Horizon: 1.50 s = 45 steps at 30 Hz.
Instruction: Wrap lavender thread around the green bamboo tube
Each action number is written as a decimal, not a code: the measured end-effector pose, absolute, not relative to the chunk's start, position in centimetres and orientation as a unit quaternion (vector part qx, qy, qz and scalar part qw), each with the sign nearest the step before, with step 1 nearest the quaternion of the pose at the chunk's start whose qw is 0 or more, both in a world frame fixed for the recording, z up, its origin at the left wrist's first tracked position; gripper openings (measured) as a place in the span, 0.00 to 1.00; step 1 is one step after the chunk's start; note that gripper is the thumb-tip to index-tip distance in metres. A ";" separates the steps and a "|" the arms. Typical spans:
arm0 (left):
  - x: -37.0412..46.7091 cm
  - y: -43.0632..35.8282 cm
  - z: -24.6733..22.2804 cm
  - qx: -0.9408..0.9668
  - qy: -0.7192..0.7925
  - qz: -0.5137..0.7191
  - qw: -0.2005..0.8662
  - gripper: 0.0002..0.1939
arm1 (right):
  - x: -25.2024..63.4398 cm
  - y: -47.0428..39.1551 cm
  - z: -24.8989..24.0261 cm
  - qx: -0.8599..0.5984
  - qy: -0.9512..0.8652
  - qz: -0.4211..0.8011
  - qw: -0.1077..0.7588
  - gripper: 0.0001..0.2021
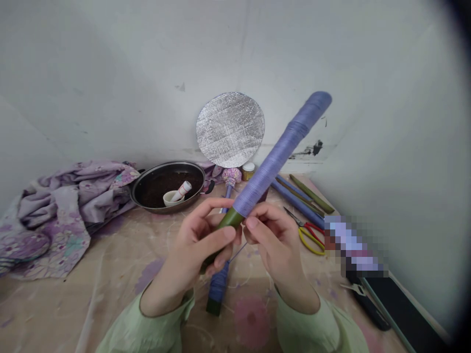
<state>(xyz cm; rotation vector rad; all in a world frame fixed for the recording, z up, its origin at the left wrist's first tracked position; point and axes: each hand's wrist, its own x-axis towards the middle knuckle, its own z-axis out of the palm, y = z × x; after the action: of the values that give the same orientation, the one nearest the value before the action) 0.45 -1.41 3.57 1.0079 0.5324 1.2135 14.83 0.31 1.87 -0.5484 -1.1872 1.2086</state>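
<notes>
A green stalk-like stick (228, 219), its upper length wound in purple thread (275, 162), slants up to the right in front of me. My left hand (195, 240) is closed around its bare green lower end. At the lower edge of the winding, my right hand (277, 242) pinches the purple thread, mostly hidden by the fingers; a loose strand runs down below it. Beneath my hands, another purple-wound stick (220, 284) with a green end lies on the table.
Behind stand a round silver foil disc (230, 130) and a lidded jar (248, 171). Left are a black pan (147, 208) holding a white cup (169, 199), and bunched floral cloth (55, 215). Right lie scissors (312, 241), several sticks (300, 202), a black-handled tool (370, 309) and a phone (401, 309).
</notes>
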 end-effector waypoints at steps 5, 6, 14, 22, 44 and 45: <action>0.6 -1.4 3.7 0.425 0.215 0.519 0.710 0.12 | 14.8 0.3 2.0 -0.226 -0.513 0.528 0.638 0.07; 0.7 -1.5 3.8 0.422 0.209 0.519 0.714 0.11 | 14.8 0.3 2.1 -0.207 -0.512 0.541 0.635 0.07; 0.6 -1.6 3.4 0.434 0.184 0.518 0.714 0.10 | 14.8 0.5 2.3 -0.155 -0.503 0.564 0.637 0.07; 0.8 -1.9 3.8 0.409 0.189 0.517 0.727 0.08 | 15.0 0.5 1.9 -0.215 -0.513 0.518 0.650 0.07; 1.2 -2.3 3.0 0.440 0.121 0.506 0.732 0.05 | 15.1 0.1 2.8 -0.244 -0.542 0.471 0.651 0.07; 1.3 -2.3 3.0 0.437 0.116 0.509 0.733 0.05 | 15.1 0.1 2.8 -0.248 -0.543 0.467 0.652 0.07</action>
<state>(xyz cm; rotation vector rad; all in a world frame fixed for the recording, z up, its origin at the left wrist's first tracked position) 1.27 -2.34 2.98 0.9616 0.2562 1.1189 15.11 0.05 2.83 -0.5637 -1.2318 1.0601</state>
